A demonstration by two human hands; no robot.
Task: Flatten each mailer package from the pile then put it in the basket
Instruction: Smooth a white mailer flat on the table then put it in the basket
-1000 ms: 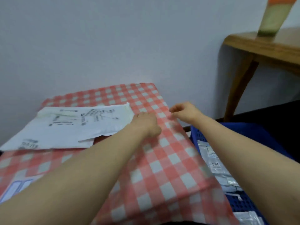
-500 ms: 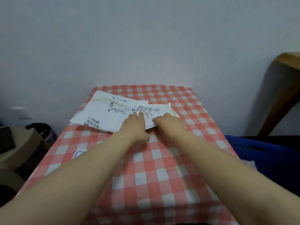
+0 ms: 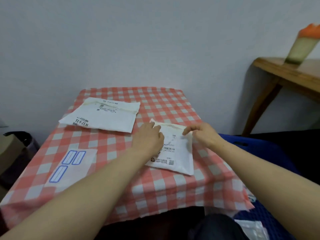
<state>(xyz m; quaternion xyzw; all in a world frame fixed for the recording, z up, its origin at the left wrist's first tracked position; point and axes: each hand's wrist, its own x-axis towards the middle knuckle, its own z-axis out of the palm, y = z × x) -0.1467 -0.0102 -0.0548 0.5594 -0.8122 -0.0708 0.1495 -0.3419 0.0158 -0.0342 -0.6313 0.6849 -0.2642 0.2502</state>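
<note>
Mailer (image 3: 174, 154), partly hidden under both hands (image 3: 149, 138) (image 3: 203, 135)

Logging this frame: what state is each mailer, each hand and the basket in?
small mailer: lying on the tablecloth, under both hands.
large mailer: lying flat farther back, untouched.
left hand: pressing on the small mailer.
right hand: pinching the small mailer's top edge.
basket: right of the tablecloth, partly hidden.

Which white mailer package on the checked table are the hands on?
The smaller white mailer package nearest the person; the larger one lies untouched farther back.
</note>
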